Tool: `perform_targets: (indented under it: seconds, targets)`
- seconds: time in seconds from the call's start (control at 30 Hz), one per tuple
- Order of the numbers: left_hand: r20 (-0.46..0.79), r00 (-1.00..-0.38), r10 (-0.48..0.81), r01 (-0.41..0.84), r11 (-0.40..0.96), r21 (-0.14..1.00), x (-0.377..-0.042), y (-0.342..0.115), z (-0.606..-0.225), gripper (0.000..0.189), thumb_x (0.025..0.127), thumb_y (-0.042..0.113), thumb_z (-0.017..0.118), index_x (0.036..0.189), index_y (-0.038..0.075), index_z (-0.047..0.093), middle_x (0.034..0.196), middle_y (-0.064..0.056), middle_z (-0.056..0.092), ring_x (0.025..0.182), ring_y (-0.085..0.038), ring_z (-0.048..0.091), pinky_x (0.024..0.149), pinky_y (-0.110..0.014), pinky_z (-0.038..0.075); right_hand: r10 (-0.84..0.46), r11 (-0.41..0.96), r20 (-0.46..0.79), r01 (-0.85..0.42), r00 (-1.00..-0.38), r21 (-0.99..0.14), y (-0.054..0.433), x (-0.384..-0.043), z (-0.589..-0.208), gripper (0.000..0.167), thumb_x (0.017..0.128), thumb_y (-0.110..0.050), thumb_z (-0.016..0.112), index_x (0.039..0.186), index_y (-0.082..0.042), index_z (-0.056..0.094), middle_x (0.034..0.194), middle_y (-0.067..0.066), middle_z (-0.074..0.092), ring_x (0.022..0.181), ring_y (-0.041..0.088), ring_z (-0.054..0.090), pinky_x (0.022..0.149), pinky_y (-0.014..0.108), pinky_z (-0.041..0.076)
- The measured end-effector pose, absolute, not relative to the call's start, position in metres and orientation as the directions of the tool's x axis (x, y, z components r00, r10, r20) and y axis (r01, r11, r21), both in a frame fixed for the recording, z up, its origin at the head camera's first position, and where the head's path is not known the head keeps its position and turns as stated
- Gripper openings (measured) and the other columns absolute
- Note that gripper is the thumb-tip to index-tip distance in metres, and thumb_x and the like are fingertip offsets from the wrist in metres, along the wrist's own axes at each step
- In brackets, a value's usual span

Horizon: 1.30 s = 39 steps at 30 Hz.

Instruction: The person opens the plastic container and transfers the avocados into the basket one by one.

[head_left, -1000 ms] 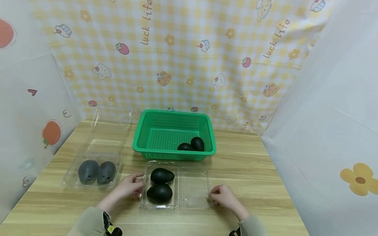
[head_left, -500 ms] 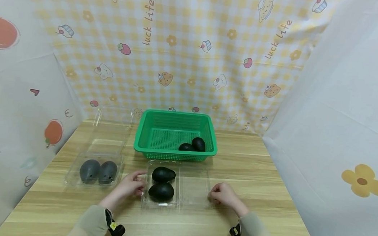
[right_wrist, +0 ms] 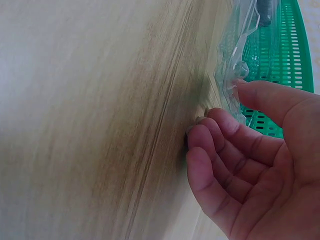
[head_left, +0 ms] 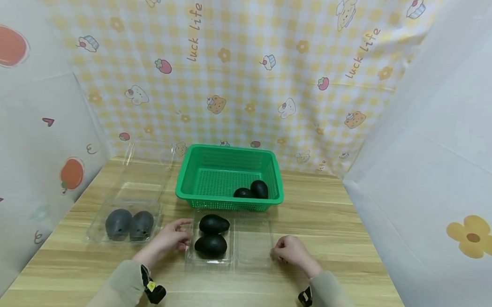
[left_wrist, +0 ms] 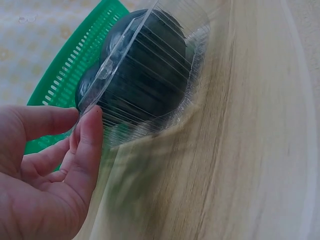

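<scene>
Left hand point(head_left: 169, 238) pinches the clear clamshell point(head_left: 221, 263) rim, two avocados point(head_left: 211, 246) inside, right hand point(head_left: 294, 251) pinching its lid point(head_left: 255, 243).

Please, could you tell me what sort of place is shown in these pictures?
Probably a small indoor work booth, arranged for handling things: printed sheets enclose the back and both sides of a wood-grain table, on which stand a green basket and an open clear box.

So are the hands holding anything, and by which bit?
The open clear plastic clamshell: left fingers pinch the base's outer rim; right fingers seem to pinch the lid's outer edge.
</scene>
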<state>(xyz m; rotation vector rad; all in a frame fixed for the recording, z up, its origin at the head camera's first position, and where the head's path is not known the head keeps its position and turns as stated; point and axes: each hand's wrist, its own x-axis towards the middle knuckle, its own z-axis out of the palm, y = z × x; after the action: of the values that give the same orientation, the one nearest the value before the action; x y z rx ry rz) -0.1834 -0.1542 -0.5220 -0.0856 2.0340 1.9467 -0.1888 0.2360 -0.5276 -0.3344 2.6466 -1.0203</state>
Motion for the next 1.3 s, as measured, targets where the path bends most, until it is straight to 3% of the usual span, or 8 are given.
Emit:
perform_targets:
  seconds: [0.5,0.87,1.1,1.3]
  targets:
    - [-0.273,-0.938,0.215,-0.273,0.032,0.961,-0.189,-0.154,-0.523,0.056,0.092,-0.005,0.053,0.144,-0.01,0.032,0.09,-0.011,0.052,0.068,-0.014,0.054,0.057,-0.024,0.053,-0.319,0.751,-0.141,-0.16,-0.937,-0.64,0.234,-0.19,-0.526,0.027,0.086,-0.019,0.07,0.065,-0.011,0.056,0.053,-0.005,0.05,0.047,0.008,0.044,0.043,0.024,0.036]
    - [-0.266,-0.937,0.227,-0.264,0.041,0.964,-0.187,-0.155,-0.521,0.056,0.092,-0.004,0.053,0.144,-0.01,0.031,0.092,-0.012,0.052,0.069,-0.015,0.055,0.057,-0.025,0.053,-0.304,0.767,-0.128,-0.163,-0.944,-0.621,0.235,-0.195,-0.512,0.022,0.088,-0.023,0.069,0.072,-0.009,0.061,0.062,-0.003,0.052,0.053,0.009,0.044,0.047,0.024,0.038]
    - [-0.265,-0.935,0.236,-0.262,0.041,0.964,-0.186,-0.154,-0.52,0.057,0.092,-0.005,0.053,0.144,-0.012,0.029,0.092,-0.012,0.052,0.069,-0.015,0.055,0.058,-0.025,0.053,-0.379,0.741,-0.025,-0.287,-0.925,-0.607,0.226,-0.203,-0.491,0.023,0.089,-0.025,0.068,0.071,-0.012,0.061,0.062,-0.006,0.052,0.054,0.007,0.042,0.049,0.023,0.037]
    - [-0.267,-0.938,0.223,-0.262,0.052,0.964,-0.187,-0.154,-0.52,0.055,0.092,-0.005,0.052,0.143,-0.011,0.032,0.092,-0.013,0.053,0.069,-0.016,0.055,0.057,-0.026,0.052,-0.423,0.734,0.026,-0.359,-0.906,-0.576,0.208,-0.202,-0.47,0.014,0.089,-0.026,0.068,0.08,-0.014,0.068,0.071,-0.008,0.059,0.061,0.007,0.05,0.054,0.026,0.044]
